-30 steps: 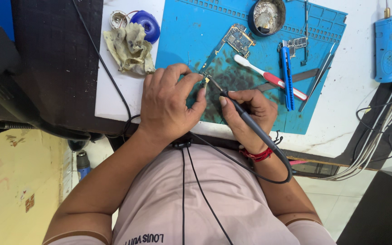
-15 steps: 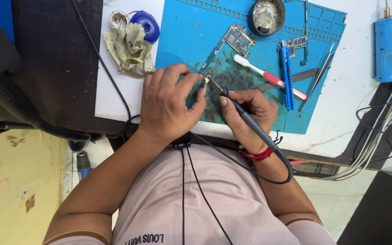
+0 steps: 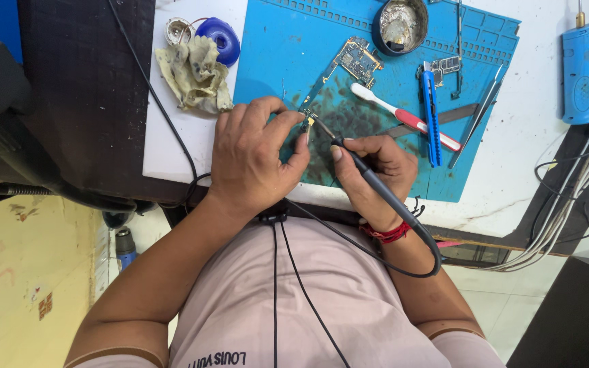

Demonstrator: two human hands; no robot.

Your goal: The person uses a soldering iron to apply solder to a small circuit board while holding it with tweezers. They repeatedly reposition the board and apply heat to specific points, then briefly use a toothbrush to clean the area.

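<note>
Here the small component [image 3: 309,120] sits on the blue work mat [image 3: 288,61], pinched at the left hand's [image 3: 257,153] fingertips and just up and left of the right hand [image 3: 369,170]. The right hand is clamped pen-style on a soldering iron [image 3: 366,177], its long axis slanting up-left so the tip meets the component; the left hand is nearer.

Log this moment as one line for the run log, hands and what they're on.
left hand: pinching small part on blue mat | right hand: holding soldering iron, tip at part | circuit board: lying apart
</note>
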